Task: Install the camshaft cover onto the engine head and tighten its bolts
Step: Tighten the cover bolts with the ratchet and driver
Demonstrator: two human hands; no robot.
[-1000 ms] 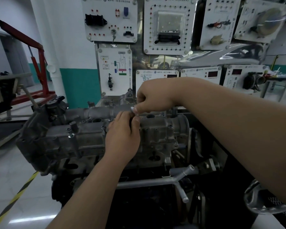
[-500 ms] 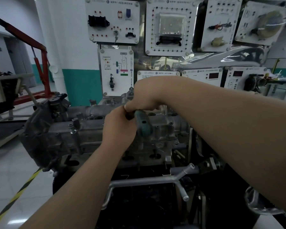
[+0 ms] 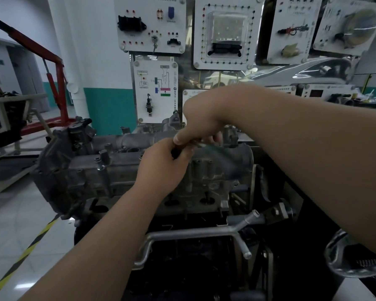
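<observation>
Over the engine cover (image 3: pixel 109 170) the left hand (image 3: pixel 161 170) and right hand (image 3: pixel 201 124) grip a tool (image 3: pixel 219 155) whose green handle is smeared by motion. Its tip and whatever it meets are hidden behind both hands. Behind the cover, the panels (image 3: pixel 150 25) are cut by the top edge, their print too small to read. Below and right of the cover, a metal part (image 3: pixel 352 263) runs off the frame.

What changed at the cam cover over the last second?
A second ago the right hand pinched a small silver part, and no tool showed. Now both hands hold a green-handled tool: the left hand grips its dark head end, the right its handle, which has swung rightward and is blurred. The camshaft cover has not moved, and the hands work at the same spot.
</observation>
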